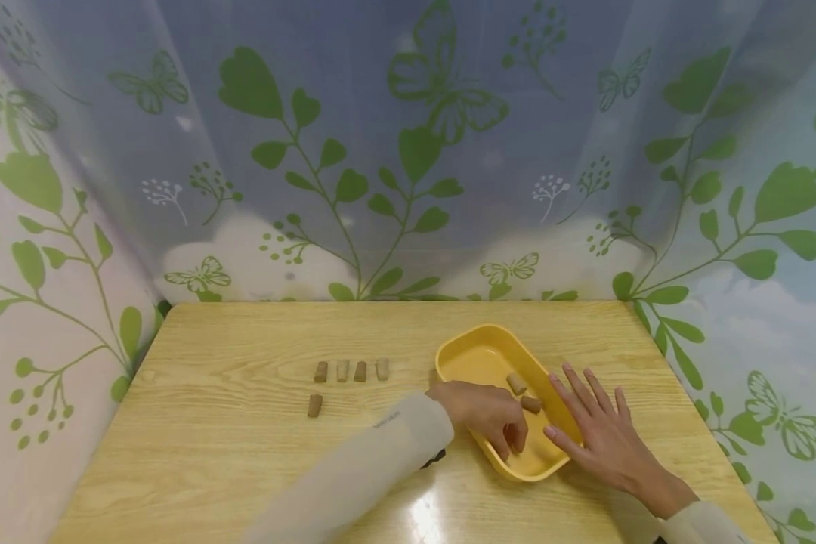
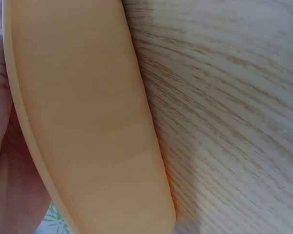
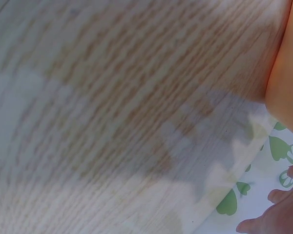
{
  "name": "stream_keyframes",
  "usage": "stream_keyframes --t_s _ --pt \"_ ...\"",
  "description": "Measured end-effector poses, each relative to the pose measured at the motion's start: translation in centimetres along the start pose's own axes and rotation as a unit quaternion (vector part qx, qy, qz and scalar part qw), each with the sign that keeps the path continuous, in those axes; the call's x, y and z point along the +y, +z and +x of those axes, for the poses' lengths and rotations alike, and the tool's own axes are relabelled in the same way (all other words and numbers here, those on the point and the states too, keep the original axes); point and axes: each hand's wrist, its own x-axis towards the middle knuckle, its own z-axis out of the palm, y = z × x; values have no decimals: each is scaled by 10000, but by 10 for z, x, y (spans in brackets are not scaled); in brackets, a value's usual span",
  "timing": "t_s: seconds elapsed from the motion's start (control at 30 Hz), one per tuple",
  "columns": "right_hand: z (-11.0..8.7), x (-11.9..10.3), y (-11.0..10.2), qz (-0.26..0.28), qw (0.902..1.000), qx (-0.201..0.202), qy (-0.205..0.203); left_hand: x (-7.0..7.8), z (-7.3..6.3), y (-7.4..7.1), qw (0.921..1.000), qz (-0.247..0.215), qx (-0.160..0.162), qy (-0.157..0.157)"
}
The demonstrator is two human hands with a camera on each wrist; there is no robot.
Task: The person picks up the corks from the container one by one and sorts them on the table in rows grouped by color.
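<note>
My left hand reaches over the near-left rim of a yellow tray, its fingers bent down inside. Whether its fingertips pinch anything I cannot tell. Beyond it in the tray lie a light tapered, cork-like plug and a brown plug. The fingers of my right hand are spread, lying over the tray's right rim. In the left wrist view, the tray's outer wall stands beside the left palm. The right wrist view catches the right hand at its lower corner.
Left of the tray, several plugs stand in a row, brown and light alternating, from a brown plug to a light plug. Another brown plug is nearer me. A patterned curtain surrounds the wooden table behind and at both sides.
</note>
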Motion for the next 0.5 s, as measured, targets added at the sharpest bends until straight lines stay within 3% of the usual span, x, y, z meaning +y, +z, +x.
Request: stream_keyframes --t_s 0.33,0.5 --pt "-1 -2 -1 37 10000 14 -7 4 -3 1 9990 -77 -202 -396" --pt "-1 -2 -1 30 10000 45 -11 5 -2 1 9990 -73 -217 -391"
